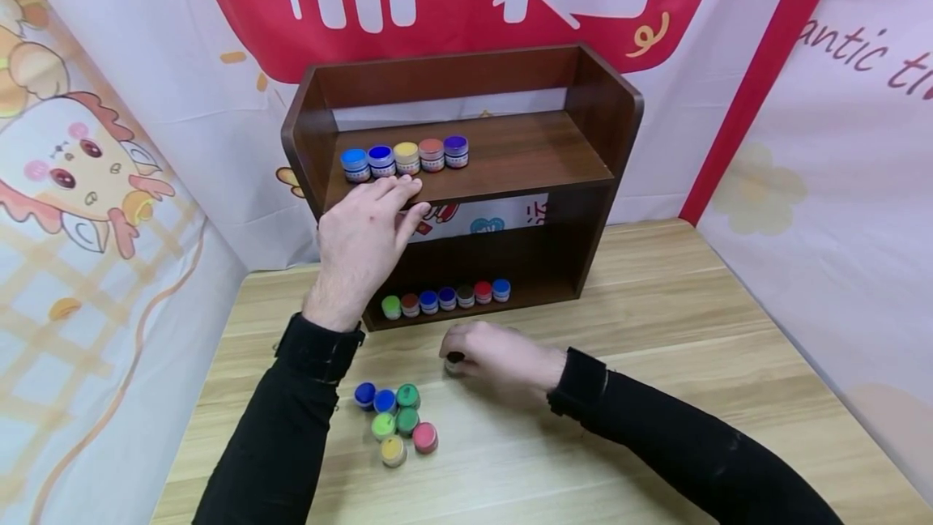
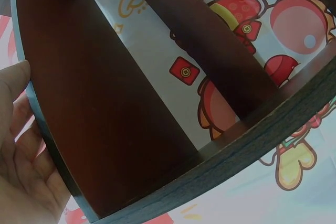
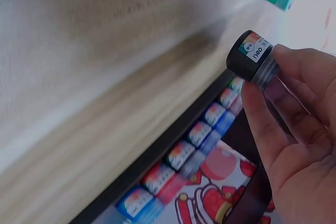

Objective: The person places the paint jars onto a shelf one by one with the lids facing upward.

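Observation:
With its thumb and fingertips my right hand (image 1: 503, 353) pinches a small black paint jar (image 3: 252, 56), low over the table in front of the shelf. Its label faces the right wrist camera. My left hand (image 1: 366, 237) rests at the front edge of the upper board of a dark brown wooden shelf (image 1: 525, 152), fingers extended over the board and thumb at the edge (image 2: 26, 72). Just beyond those fingers stands a row of paint jars (image 1: 406, 156) in blues, yellow, salmon and purple. A second row of jars (image 1: 447, 298) lines the lower board's front.
Loose paint jars in blue, green, pink and yellow cluster on the wood-grain table (image 1: 583, 444), among them a pink jar (image 1: 425, 437) and a yellow jar (image 1: 394, 451). Printed cloth walls (image 1: 240, 144) stand behind and beside the shelf.

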A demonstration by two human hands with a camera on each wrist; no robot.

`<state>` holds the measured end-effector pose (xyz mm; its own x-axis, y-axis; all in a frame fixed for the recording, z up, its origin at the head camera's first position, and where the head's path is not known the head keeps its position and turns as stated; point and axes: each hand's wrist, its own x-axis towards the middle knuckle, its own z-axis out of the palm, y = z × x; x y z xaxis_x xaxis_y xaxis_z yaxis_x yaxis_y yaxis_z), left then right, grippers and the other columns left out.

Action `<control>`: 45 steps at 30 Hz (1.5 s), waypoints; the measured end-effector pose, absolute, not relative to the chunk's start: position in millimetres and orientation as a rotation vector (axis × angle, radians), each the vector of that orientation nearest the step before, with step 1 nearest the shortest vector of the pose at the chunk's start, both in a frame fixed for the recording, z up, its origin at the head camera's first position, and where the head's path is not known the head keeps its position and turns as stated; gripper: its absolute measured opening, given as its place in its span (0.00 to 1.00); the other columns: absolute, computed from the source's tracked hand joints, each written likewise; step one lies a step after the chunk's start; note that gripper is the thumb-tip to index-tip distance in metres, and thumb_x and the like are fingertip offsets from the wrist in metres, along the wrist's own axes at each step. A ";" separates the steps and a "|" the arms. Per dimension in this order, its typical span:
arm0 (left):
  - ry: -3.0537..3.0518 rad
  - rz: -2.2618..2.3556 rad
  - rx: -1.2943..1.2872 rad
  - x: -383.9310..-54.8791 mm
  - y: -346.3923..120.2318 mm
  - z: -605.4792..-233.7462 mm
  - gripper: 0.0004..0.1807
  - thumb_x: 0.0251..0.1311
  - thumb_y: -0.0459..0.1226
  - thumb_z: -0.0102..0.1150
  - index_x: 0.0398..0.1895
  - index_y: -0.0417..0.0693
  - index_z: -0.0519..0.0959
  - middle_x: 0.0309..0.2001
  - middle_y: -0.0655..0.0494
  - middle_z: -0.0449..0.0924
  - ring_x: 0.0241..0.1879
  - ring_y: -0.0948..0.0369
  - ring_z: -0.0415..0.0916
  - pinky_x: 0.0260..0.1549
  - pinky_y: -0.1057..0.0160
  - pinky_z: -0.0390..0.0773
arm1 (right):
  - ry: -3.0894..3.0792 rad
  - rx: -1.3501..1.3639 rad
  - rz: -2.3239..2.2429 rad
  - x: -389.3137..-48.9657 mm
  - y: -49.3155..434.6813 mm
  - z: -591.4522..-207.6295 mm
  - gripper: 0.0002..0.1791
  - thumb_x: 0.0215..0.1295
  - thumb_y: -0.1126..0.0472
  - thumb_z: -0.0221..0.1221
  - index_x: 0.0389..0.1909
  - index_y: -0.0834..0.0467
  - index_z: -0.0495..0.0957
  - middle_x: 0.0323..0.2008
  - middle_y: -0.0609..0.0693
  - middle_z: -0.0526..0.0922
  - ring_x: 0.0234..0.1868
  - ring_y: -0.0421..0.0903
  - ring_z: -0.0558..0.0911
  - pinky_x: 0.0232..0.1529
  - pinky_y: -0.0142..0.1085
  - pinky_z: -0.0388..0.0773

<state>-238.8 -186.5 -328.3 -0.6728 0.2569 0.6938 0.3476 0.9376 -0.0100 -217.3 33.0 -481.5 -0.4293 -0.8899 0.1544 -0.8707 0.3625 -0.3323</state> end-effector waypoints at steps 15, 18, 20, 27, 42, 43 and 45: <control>-2.349 -0.158 -0.424 -240.8 -186.8 -329.5 0.30 0.73 0.62 0.48 0.65 0.58 0.82 0.62 0.56 0.83 0.60 0.52 0.80 0.48 0.51 0.85 | 2.706 -1.467 -0.659 -251.0 64.3 -455.6 0.14 0.69 0.63 0.66 0.54 0.52 0.85 0.51 0.44 0.85 0.54 0.37 0.81 0.56 0.30 0.79; -2.349 -0.157 -0.425 -240.7 -186.8 -329.5 0.30 0.73 0.62 0.48 0.65 0.58 0.82 0.62 0.56 0.83 0.60 0.52 0.80 0.48 0.51 0.85 | 2.726 -1.440 -0.701 -258.3 72.4 -451.5 0.15 0.69 0.65 0.66 0.55 0.52 0.84 0.53 0.45 0.84 0.55 0.37 0.80 0.57 0.32 0.79; -2.349 -0.156 -0.425 -240.7 -186.7 -329.4 0.30 0.73 0.62 0.48 0.65 0.58 0.83 0.62 0.56 0.83 0.60 0.52 0.80 0.48 0.51 0.85 | 2.741 -1.438 -0.716 -263.2 77.5 -449.1 0.15 0.68 0.66 0.66 0.54 0.53 0.84 0.53 0.46 0.85 0.56 0.39 0.81 0.57 0.33 0.79; -2.341 -0.151 -0.420 -241.1 -186.2 -329.4 0.27 0.72 0.59 0.55 0.65 0.58 0.83 0.62 0.56 0.83 0.60 0.52 0.80 0.47 0.51 0.85 | 2.805 -1.333 -0.708 -276.4 95.8 -442.5 0.16 0.68 0.65 0.67 0.55 0.55 0.84 0.53 0.48 0.85 0.54 0.42 0.82 0.56 0.36 0.81; -2.352 -0.155 -0.420 -240.4 -186.3 -329.2 0.29 0.73 0.61 0.49 0.65 0.58 0.82 0.63 0.56 0.82 0.61 0.52 0.80 0.49 0.51 0.85 | 2.919 -1.215 -0.682 -299.8 121.7 -454.0 0.15 0.67 0.71 0.65 0.54 0.64 0.84 0.51 0.55 0.86 0.53 0.50 0.84 0.53 0.41 0.83; -2.352 -0.156 -0.420 -240.4 -186.1 -329.0 0.29 0.73 0.61 0.49 0.65 0.58 0.82 0.63 0.56 0.82 0.61 0.52 0.80 0.49 0.51 0.85 | 2.925 -1.205 -0.680 -301.0 122.6 -455.5 0.15 0.66 0.71 0.65 0.53 0.64 0.84 0.51 0.55 0.86 0.53 0.50 0.85 0.52 0.42 0.83; -2.353 -0.155 -0.420 -240.4 -186.1 -328.9 0.29 0.73 0.62 0.49 0.66 0.58 0.82 0.63 0.56 0.82 0.61 0.52 0.80 0.49 0.51 0.85 | 2.932 -1.193 -0.675 -303.4 124.3 -458.6 0.15 0.66 0.71 0.65 0.53 0.64 0.84 0.51 0.56 0.86 0.52 0.51 0.85 0.52 0.42 0.84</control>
